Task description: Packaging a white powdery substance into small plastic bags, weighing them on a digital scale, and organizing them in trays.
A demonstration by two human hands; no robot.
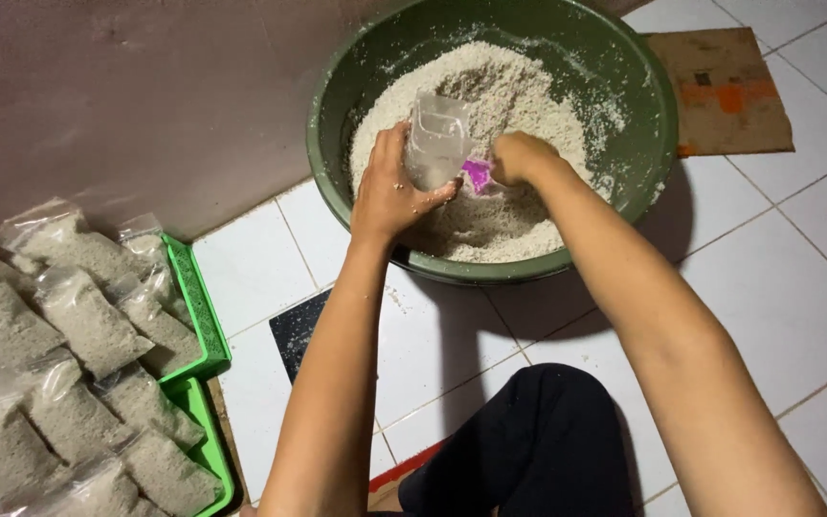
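Over the green basin point(658, 144) of pale grain point(490, 86), the left hand point(390, 187) grasps a clear plastic bag point(437, 139), mouth up so it can take grain. Just beside it, the right hand point(521, 158) is clenched on a pink scoop point(477, 174) (mostly hidden) at the grain. Left of the basin, filled clear bags point(88, 321) lie heaped on green trays point(205, 321); behind it, brown cardboard point(725, 91) with orange marks.

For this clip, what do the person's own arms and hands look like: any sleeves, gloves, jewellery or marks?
Both forearms are bare up to the frame edge, with no sleeves in view. The left hand and right hand wear no gloves, and no rings, watch or bracelets show. Pale grainy specks cling to the left hand and wrist. Dark trousers cover the knee below.
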